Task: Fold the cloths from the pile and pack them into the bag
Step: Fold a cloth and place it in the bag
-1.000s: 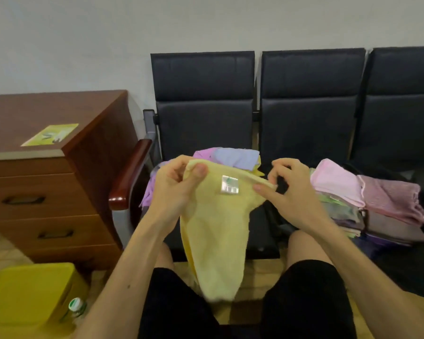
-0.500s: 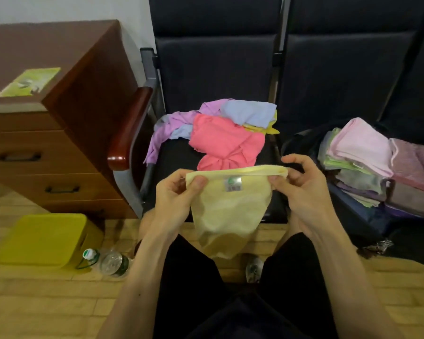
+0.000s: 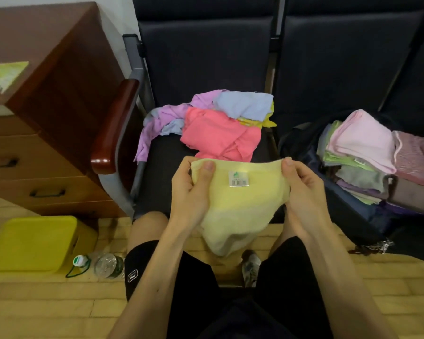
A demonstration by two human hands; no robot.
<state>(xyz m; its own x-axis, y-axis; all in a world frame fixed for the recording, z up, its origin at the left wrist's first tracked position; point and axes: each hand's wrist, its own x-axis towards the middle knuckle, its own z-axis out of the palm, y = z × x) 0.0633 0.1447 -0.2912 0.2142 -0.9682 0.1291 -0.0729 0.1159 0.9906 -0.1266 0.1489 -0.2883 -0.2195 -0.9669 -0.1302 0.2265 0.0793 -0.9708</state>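
Mid-fold, frame centre: left hand (image 3: 190, 189) and right hand (image 3: 301, 189) are pinching yellow cloth (image 3: 238, 204) top corners, fingers curled; halving likely next.

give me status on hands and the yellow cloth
Left hand and right hand each grip yellow cloth at top corners. Cloth hangs unfolded. Nothing in the way.

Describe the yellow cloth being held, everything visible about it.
The yellow cloth is pale, soft, terry-like fabric. It hangs in front of the person's knees, its top edge stretched level between the left hand and right hand, each pinching a top corner with the thumb in front. The rest droops in a loose, rounded bunch. A small white barcode label sits near the top edge. It touches nothing else visible.
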